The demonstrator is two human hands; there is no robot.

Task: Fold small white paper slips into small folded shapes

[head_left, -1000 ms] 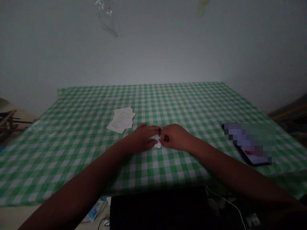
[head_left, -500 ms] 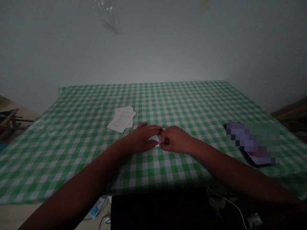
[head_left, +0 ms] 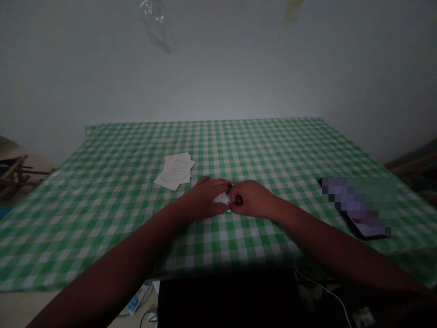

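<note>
A small piece of printed paper [head_left: 222, 198] lies on the table between my two hands, mostly covered by them. My left hand [head_left: 206, 198] holds it from the left, fingers along the far side and thumb along the near side. On the other side my right hand [head_left: 251, 199] is closed, with its curled fingertips pressed on the paper's right edge. Whether the paper is folded there is hidden by the fingers. Beyond my left hand, several loose printed sheets [head_left: 175, 171] lie in a fanned pile.
A green and white checked cloth [head_left: 239, 146] covers the table, which stands against a pale wall [head_left: 221, 68]. To the right lies a phone [head_left: 355, 209], its screen blurred out. A clear plastic bag [head_left: 155, 25] hangs on the wall. Below the front edge runs a white cable [head_left: 327, 288].
My right fingers have curled in a little more at the paper's right edge, and my left thumb has shifted slightly right. The view has tilted slightly; the pile and phone stay put.
</note>
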